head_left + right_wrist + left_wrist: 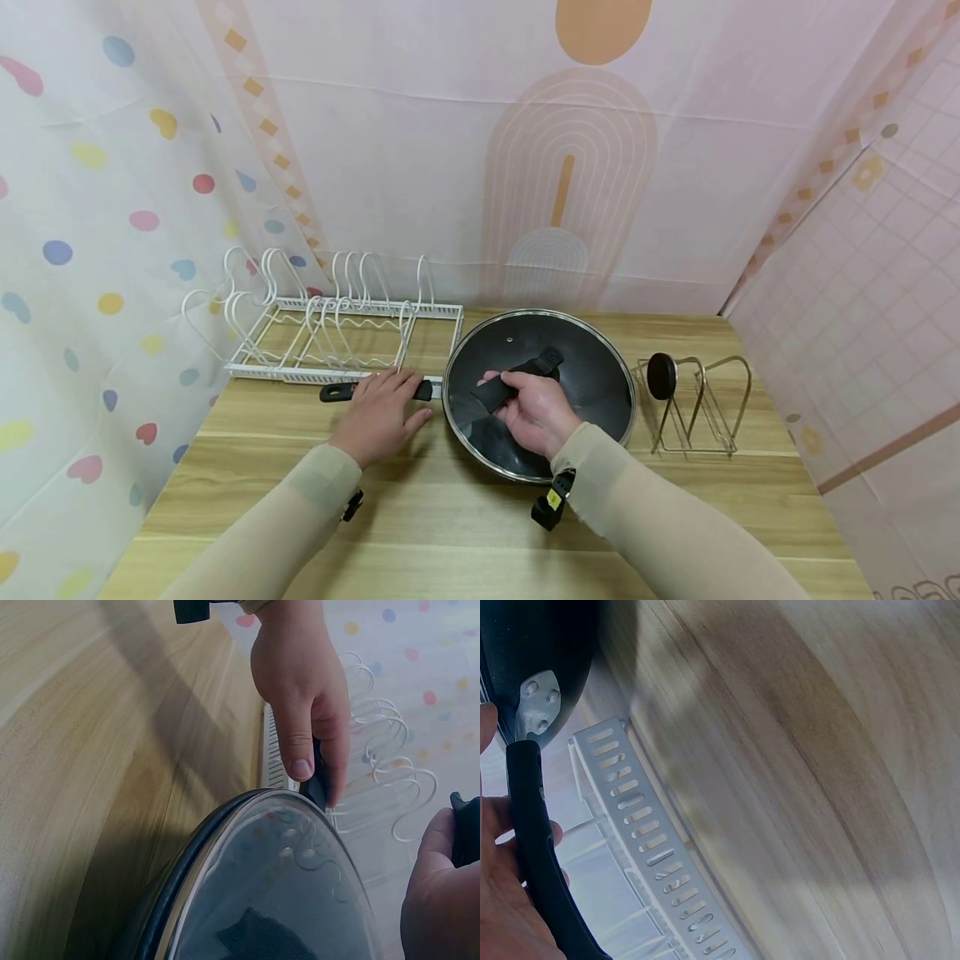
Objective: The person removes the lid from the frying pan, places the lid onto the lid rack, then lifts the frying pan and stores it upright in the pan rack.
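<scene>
A black frying pan (562,652) lies on the table under a glass lid (592,400) with a metal rim. Its black handle (337,392) points left. Across this handle rests my left hand (378,417), its fingers reaching over the far side and the thumb apart on the near side; in the left wrist view the fingertips (557,832) show past the handle. Above the lid, my right hand (540,412) grips the black lid handle (495,393). The palm hides part of that handle.
A white wire rack (255,371) with upright loops stands at the back left, close behind the pan handle. Right of the pan is a small metal rack (697,417) with a black disc (662,377) at its left end. A patterned curtain (420,183) hangs behind the table.
</scene>
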The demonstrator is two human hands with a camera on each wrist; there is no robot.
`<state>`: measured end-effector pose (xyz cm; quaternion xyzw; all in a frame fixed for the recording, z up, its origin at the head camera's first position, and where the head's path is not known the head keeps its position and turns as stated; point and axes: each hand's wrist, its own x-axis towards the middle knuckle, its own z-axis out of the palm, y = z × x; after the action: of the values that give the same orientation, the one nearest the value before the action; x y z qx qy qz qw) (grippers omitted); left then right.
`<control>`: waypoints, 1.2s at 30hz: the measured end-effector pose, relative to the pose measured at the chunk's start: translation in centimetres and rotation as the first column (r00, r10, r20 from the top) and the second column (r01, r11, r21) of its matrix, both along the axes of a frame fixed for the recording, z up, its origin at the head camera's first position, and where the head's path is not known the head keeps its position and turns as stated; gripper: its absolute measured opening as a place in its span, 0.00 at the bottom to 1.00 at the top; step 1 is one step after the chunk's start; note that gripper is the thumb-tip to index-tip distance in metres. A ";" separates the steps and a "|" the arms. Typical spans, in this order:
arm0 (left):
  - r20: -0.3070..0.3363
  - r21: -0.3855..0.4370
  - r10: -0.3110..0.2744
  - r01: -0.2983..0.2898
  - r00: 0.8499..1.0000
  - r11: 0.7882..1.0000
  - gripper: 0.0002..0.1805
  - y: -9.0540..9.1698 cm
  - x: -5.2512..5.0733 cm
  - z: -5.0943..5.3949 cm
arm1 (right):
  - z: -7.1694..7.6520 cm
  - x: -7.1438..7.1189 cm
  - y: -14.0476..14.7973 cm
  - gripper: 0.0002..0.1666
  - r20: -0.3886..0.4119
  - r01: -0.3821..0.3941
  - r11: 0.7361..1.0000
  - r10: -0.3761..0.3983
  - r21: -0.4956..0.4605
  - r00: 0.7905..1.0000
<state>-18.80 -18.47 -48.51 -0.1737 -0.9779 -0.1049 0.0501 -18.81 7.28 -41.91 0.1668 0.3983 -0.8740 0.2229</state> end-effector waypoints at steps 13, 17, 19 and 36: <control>0.001 -0.008 0.002 -0.002 1.000 1.000 0.36 0.0 0.1 0.0 | -0.3 0.1 -0.2 0.33 -0.006 0.021 0.999 -0.021 0.048 1.000; -0.002 -0.013 0.000 0.000 1.000 1.000 0.37 0.0 0.1 -0.1 | -0.3 0.2 -0.2 0.33 0.003 0.029 0.998 -0.029 0.055 1.000; -0.001 -0.014 0.001 -0.001 1.000 1.000 0.37 0.0 0.0 -0.1 | -0.3 0.2 -0.3 0.33 0.007 0.035 0.998 -0.036 0.059 0.999; -0.007 -0.013 0.004 -0.004 1.000 1.000 0.37 0.0 0.0 -0.3 | -0.2 0.3 -0.1 0.33 -0.011 0.047 0.996 -0.046 0.078 0.999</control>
<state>-18.81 -18.43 -48.77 -0.1725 -0.9787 -0.0980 0.0525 -18.52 7.20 -42.15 0.1807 0.4293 -0.8634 0.1941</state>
